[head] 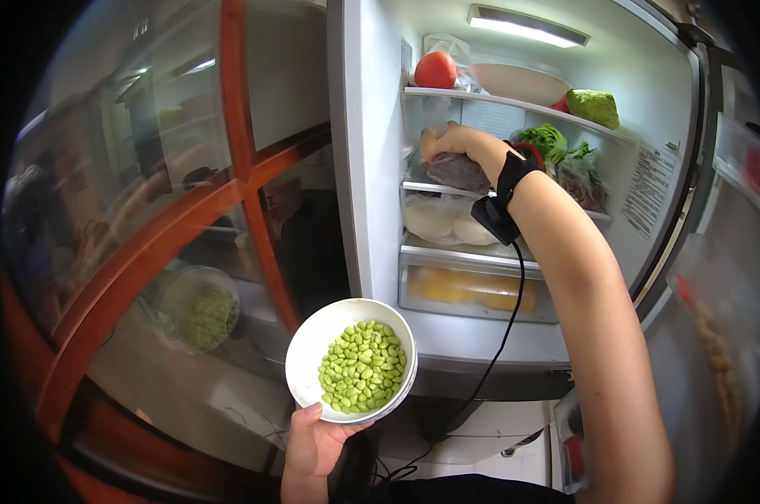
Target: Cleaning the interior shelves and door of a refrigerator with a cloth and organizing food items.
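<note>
My left hand (320, 435) holds a white bowl (304, 359) by its near rim, thumb on the edge. Shelled green beans (364, 368) lie in the bowl, in front of the open refrigerator. My right hand (449, 142) reaches onto the refrigerator's middle shelf, at its left side, over a dark purplish bagged item (459, 173). The fingers are partly hidden, and whether they grip something cannot be told. A black strap with a small device (496, 217) and a cable is on the right wrist. Leafy greens (544, 142) in plastic lie right of that hand.
The upper shelf (512, 101) bears a tomato (435, 70), a large pale bowl (520, 84) and a green cabbage-like vegetable (593, 108). Below are bagged white rounds (443, 220) and a drawer (481, 312) with yellow items. A wood-framed glass door (153, 227) stands left; the refrigerator door (701, 327) stands right.
</note>
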`<action>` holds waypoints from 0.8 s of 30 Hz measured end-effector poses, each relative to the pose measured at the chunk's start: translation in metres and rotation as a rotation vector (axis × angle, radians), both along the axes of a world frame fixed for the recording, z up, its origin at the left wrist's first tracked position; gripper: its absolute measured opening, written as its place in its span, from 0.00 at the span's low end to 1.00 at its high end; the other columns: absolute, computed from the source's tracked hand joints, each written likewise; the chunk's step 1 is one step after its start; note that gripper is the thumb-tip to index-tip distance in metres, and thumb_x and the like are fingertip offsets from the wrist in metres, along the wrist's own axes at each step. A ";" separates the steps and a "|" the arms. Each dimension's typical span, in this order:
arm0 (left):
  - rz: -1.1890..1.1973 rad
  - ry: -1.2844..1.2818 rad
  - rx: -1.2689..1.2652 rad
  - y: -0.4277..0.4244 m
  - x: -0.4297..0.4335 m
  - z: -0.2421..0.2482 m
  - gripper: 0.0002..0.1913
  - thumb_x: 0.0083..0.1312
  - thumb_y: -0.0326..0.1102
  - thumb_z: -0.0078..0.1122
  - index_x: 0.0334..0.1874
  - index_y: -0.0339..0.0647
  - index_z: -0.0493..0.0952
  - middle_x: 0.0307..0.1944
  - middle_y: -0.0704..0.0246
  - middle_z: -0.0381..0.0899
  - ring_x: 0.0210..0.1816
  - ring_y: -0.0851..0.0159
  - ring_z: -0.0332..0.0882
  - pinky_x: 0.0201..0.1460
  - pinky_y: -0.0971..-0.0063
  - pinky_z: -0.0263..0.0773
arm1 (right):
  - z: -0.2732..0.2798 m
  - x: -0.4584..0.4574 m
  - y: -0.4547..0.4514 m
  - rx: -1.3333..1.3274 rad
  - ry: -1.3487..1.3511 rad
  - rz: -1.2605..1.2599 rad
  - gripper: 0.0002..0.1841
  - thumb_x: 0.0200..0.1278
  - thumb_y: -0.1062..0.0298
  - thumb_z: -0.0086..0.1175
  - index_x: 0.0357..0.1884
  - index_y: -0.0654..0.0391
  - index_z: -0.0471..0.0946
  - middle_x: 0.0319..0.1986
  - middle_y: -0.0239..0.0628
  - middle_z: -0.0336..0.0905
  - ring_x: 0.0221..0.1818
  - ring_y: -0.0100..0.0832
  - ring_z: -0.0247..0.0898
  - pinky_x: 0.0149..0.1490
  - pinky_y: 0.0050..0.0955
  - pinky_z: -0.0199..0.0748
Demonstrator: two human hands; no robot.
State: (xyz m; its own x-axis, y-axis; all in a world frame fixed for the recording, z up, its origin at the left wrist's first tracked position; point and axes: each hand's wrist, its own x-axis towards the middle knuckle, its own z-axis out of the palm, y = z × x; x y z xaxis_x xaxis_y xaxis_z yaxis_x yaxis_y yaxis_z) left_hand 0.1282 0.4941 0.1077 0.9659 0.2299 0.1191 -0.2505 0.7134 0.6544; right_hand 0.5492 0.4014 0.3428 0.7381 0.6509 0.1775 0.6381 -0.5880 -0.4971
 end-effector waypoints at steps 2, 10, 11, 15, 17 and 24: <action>-0.024 -0.015 -0.003 -0.006 0.007 0.001 0.38 0.57 0.43 0.51 0.66 0.32 0.48 0.60 0.51 0.62 0.55 0.51 0.71 0.49 0.60 0.77 | -0.007 0.054 -0.007 0.181 -0.082 -0.046 0.26 0.35 0.58 0.69 0.38 0.63 0.77 0.32 0.39 0.78 0.34 0.30 0.73 0.40 0.26 0.70; 0.045 -0.039 -0.018 -0.002 0.003 -0.008 0.36 0.58 0.41 0.49 0.66 0.32 0.48 0.60 0.52 0.62 0.55 0.51 0.71 0.51 0.59 0.75 | -0.010 -0.003 -0.009 0.156 -0.299 -0.105 0.39 0.30 0.57 0.66 0.49 0.67 0.69 0.35 0.49 0.79 0.37 0.40 0.77 0.40 0.29 0.73; 0.046 -0.043 -0.017 -0.001 0.003 -0.010 0.36 0.58 0.41 0.49 0.66 0.32 0.48 0.60 0.52 0.62 0.55 0.51 0.71 0.51 0.59 0.75 | -0.008 -0.010 -0.011 0.118 -0.375 -0.152 0.39 0.30 0.57 0.66 0.50 0.65 0.69 0.35 0.49 0.79 0.37 0.41 0.77 0.41 0.30 0.73; 0.011 -0.024 -0.020 -0.001 0.003 -0.009 0.36 0.58 0.40 0.48 0.66 0.33 0.49 0.60 0.52 0.62 0.55 0.52 0.71 0.51 0.59 0.75 | -0.005 -0.025 -0.025 0.116 -0.580 -0.120 0.36 0.31 0.57 0.65 0.50 0.58 0.72 0.37 0.48 0.79 0.38 0.44 0.76 0.43 0.33 0.73; 0.013 -0.009 -0.027 -0.001 0.002 -0.006 0.35 0.58 0.40 0.48 0.66 0.33 0.49 0.60 0.52 0.62 0.55 0.52 0.71 0.51 0.59 0.76 | 0.004 -0.076 -0.029 0.145 -0.737 -0.175 0.32 0.32 0.57 0.65 0.47 0.54 0.75 0.38 0.48 0.79 0.39 0.46 0.75 0.45 0.36 0.72; 0.050 -0.042 0.081 -0.008 0.002 0.000 0.36 0.59 0.44 0.47 0.64 0.27 0.50 0.58 0.49 0.64 0.52 0.48 0.73 0.50 0.60 0.77 | -0.031 -0.175 -0.058 0.833 0.040 0.224 0.28 0.45 0.69 0.66 0.51 0.61 0.69 0.43 0.37 0.76 0.46 0.30 0.72 0.51 0.28 0.69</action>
